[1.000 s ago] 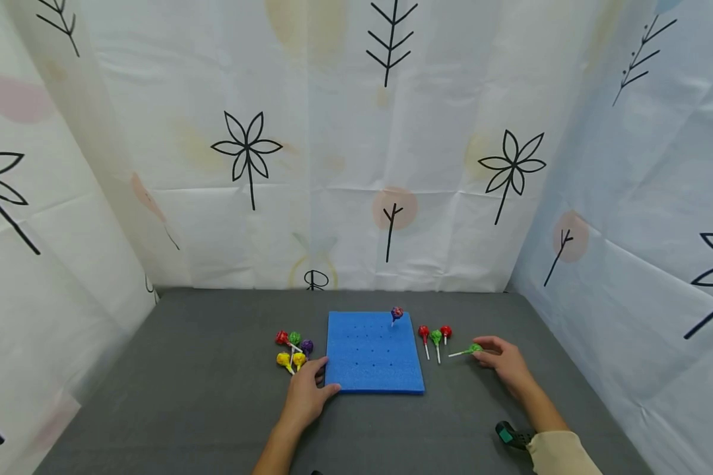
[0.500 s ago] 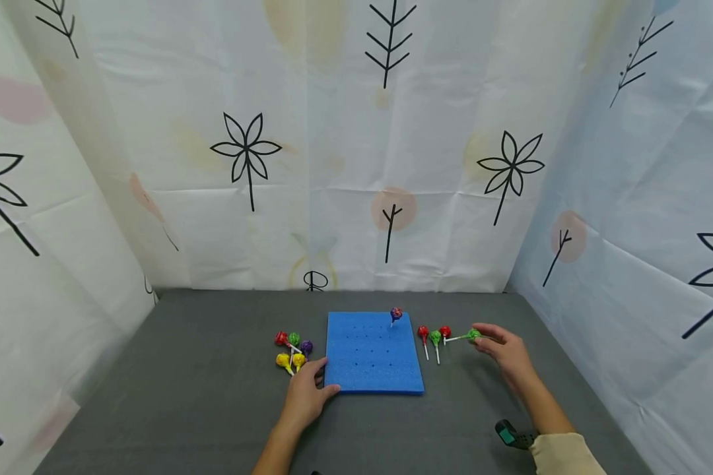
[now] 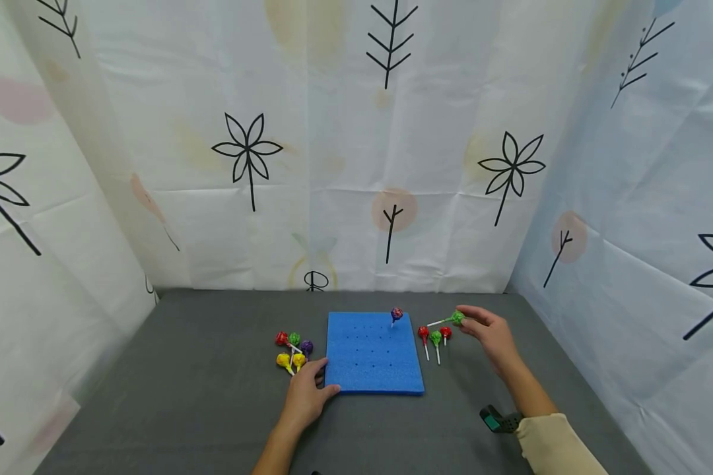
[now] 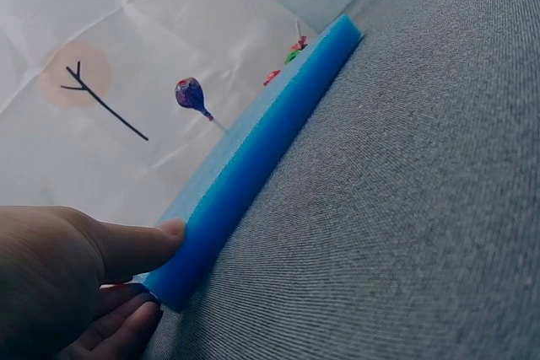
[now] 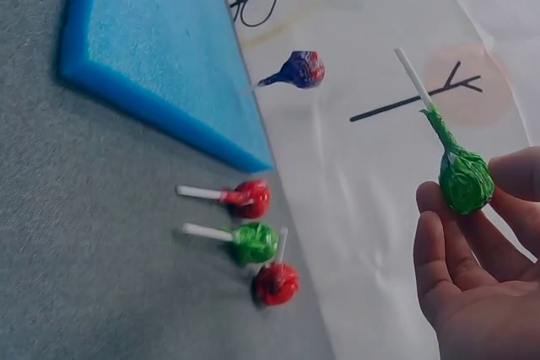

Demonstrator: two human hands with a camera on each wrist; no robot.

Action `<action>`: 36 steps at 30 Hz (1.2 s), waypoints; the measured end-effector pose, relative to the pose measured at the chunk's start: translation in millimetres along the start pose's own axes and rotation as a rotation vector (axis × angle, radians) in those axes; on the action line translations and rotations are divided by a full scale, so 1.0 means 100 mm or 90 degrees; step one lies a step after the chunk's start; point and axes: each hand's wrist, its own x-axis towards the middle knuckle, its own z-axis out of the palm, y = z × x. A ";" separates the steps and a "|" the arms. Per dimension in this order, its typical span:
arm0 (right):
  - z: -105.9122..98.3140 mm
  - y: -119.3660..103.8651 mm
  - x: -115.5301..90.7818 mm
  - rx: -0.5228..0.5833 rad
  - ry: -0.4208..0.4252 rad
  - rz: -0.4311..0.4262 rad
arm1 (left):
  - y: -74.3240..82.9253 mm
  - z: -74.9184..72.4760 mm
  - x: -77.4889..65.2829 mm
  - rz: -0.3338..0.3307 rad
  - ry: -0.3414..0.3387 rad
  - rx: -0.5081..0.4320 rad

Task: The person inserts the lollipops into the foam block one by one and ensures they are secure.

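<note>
A blue foam board (image 3: 374, 359) with rows of small holes lies on the grey cloth, and a purple-and-red lollipop (image 3: 397, 313) stands upright by its stick near the far right corner. My left hand (image 3: 307, 394) grips the board's near left corner, thumb (image 4: 139, 249) on the front edge and fingers around the left side. In my right hand (image 3: 492, 336) a green lollipop (image 5: 466, 181) is pinched by its wrapped head, raised above the table, its white stick pointing left toward the board. Below it, two red lollipops (image 5: 251, 198) and another green lollipop (image 5: 255, 243) lie right of the board.
Left of the board lies a cluster of several lollipops: red (image 3: 281, 338), green (image 3: 295, 338), purple (image 3: 306, 346) and yellow (image 3: 283, 359). A patterned white cloth (image 3: 333, 165) hangs behind the table and at both sides. A dark wrist strap (image 3: 499, 420) is at the right wrist.
My right hand has lifted the green lollipop and carried it left and away from me, over the loose ones beside the board. My left hand has stayed at the board's corner.
</note>
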 end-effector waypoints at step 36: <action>0.62 -0.06 0.31 -0.196 -0.014 -0.098 | -0.02 0.02 0.00 0.005 0.006 0.000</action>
